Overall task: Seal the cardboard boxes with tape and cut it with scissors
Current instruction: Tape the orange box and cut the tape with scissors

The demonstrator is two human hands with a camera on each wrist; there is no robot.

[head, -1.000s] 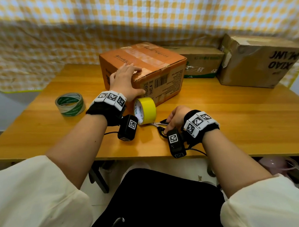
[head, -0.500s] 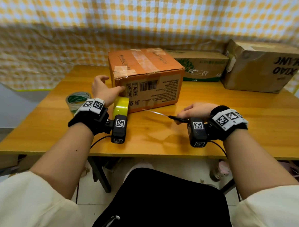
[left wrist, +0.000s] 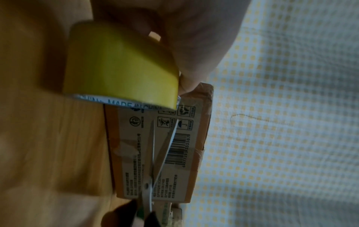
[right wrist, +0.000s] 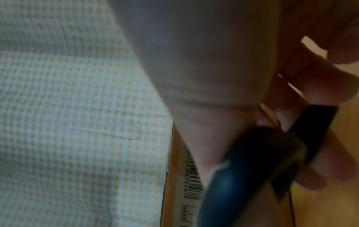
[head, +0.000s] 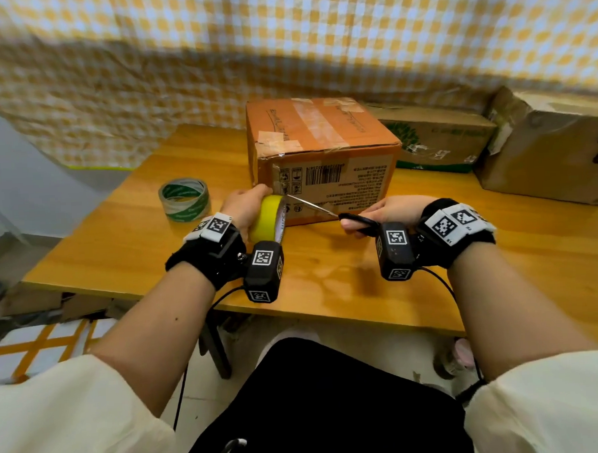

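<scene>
left hand point(head: 245, 208) grips glossy yellow tape roll point(head: 268, 219); right hand point(head: 387, 211) pinches steel scissors point(head: 327, 211), blades apart, over wooden worktop point(head: 344, 279).

Makeshift packing spot, wooden table point(head: 127, 240), checked cloth backdrop point(head: 283, 45), cardboard boxes point(head: 547, 147) stacked behind

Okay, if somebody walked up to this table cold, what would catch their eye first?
Probably the yellow tape roll, gripped by the left hand against the orange box at its near left corner. Next, the scissors in the right hand, blades open toward that roll.
</scene>
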